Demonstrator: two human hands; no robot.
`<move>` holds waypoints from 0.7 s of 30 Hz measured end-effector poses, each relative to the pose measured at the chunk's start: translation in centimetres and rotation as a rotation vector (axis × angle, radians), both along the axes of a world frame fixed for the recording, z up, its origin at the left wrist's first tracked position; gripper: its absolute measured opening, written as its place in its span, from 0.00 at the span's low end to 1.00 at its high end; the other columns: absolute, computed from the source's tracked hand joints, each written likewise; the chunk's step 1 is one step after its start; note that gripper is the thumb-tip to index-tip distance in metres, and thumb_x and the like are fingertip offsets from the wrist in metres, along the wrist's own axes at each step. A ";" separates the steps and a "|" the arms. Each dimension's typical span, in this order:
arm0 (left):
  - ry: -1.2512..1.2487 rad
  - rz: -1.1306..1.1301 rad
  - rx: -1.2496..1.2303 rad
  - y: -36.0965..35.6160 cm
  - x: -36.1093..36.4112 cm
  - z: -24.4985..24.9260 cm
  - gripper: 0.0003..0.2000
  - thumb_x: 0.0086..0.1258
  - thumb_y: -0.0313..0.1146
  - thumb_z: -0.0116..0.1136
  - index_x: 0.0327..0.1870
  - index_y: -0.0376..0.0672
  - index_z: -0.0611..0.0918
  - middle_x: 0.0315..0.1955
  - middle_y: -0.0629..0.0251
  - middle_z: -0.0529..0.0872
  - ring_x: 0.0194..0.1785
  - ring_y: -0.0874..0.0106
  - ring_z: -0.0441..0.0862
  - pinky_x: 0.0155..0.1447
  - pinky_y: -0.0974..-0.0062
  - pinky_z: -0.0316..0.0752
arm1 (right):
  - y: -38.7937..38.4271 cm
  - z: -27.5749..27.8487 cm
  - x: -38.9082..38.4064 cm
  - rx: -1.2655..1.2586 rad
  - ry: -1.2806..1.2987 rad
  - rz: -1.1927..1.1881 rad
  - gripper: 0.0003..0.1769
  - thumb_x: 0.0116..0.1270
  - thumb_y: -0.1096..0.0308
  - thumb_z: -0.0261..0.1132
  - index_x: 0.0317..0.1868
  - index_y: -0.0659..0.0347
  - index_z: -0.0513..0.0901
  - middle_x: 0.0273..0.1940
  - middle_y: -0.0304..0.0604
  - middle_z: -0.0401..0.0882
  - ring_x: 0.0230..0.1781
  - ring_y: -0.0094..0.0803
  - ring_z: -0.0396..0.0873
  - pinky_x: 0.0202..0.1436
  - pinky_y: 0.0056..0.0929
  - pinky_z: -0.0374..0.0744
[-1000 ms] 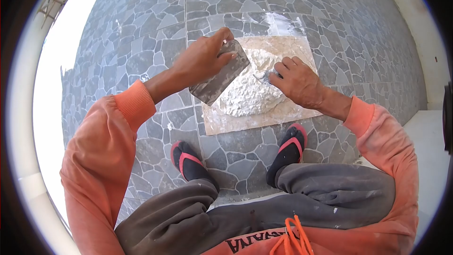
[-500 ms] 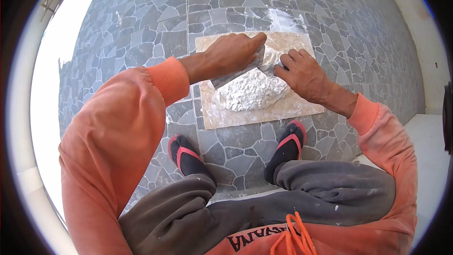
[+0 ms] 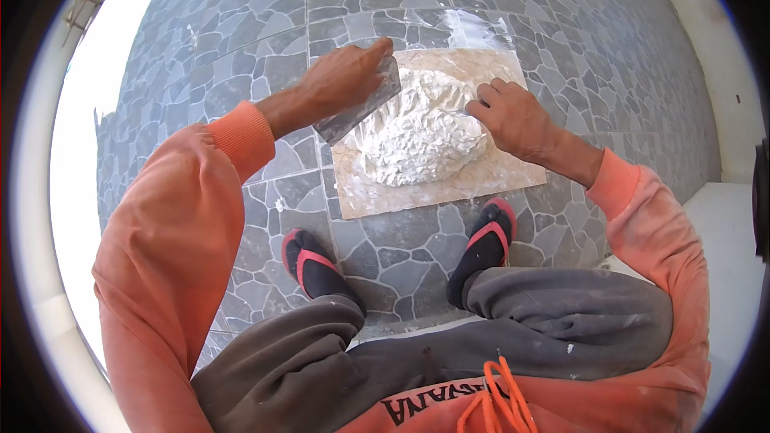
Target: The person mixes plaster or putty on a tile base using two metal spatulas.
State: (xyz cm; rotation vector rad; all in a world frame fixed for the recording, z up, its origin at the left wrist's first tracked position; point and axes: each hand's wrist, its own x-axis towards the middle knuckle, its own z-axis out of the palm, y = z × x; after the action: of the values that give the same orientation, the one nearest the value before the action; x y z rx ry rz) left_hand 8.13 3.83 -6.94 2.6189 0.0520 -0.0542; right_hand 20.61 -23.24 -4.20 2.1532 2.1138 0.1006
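A mound of white, lumpy wet plaster point(image 3: 421, 140) lies on a square beige tile board point(image 3: 365, 202) on the floor. My left hand point(image 3: 343, 80) is closed around a flat grey plastering trowel point(image 3: 362, 112), tilted over the board's left edge beside the mound. At the mound's right side my right hand point(image 3: 520, 120) is closed on a putty knife. Only a sliver of the putty knife's blade point(image 3: 463, 111) shows near my fingertips, by the plaster; its handle is hidden in my fist.
Grey stone-patterned floor tiles point(image 3: 233, 96) surround the board. White smears point(image 3: 477, 30) mark the floor behind it. My feet in dark socks and red flip-flops point(image 3: 489, 240) stand just in front of the board. A pale wall point(image 3: 682, 0) rises at the right.
My left hand has moved left with the trowel, away from my right hand and off the middle of the mound. The right hand stays near the mound's right side; its blade shows less.
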 end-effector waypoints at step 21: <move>0.234 0.541 -0.629 2.4 -13.2 3.8 0.15 0.71 0.31 0.58 0.54 0.40 0.71 0.37 0.56 0.88 0.33 0.77 0.86 0.36 0.79 0.80 | -17.0 -11.1 4.0 0.378 1.852 -1.587 0.17 0.72 0.78 0.57 0.60 0.69 0.74 0.50 0.49 0.81 0.49 0.39 0.82 0.57 0.46 0.81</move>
State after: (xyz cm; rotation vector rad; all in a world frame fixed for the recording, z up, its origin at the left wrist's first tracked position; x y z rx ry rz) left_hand -5.03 6.22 -3.18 1.8882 0.7014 -0.1574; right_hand 24.58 -40.20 -15.25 3.6027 -0.8461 -2.2362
